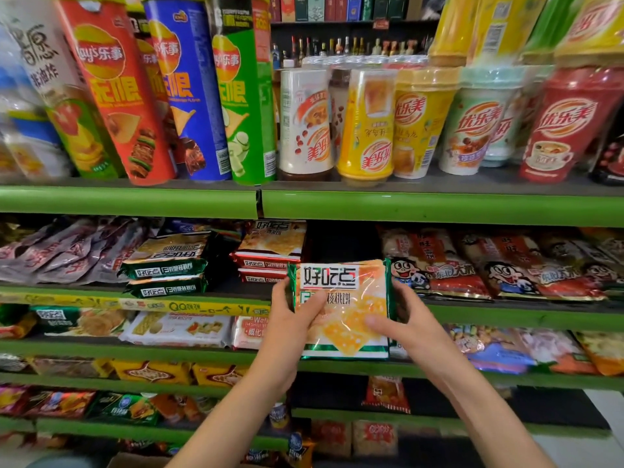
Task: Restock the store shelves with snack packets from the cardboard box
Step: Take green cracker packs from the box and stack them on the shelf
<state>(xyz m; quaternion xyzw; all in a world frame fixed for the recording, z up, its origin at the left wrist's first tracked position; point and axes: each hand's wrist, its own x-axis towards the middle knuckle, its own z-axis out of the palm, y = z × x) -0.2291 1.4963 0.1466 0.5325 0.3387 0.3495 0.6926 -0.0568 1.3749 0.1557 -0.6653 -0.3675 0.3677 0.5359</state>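
A: In front of the second green shelf (439, 207), one snack packet (347, 312) is held up in both hands, its printed face turned towards the camera. It has not yet been set down.

B: Is anything seen to be stocked already?

A: Green packets of the same kind (169, 265) are stacked to the left on that shelf, with a red-edged stack (270, 255) beside them. Which of these were placed during this task cannot be told. A dark gap (341, 241) is seen directly behind the held packet, between the red-edged stack and the cartoon-faced bags (489, 265); it is judged to be the likely spot.

B: And the cardboard box?

A: Only a brown corner (141, 461) is seen at the bottom edge, which is taken to be the box. Its contents are hidden, so how much is left cannot be said. The task is judged to be under way, not finished.

B: How is the packet gripped?

A: By the left hand (297, 315) the packet's left edge is clasped, the thumb laid across the front and the fingers hidden behind. By the right hand (401, 319) the right edge is clasped likewise, thumb pressed on the front. Both are closed around the packet, and nothing else is touched.
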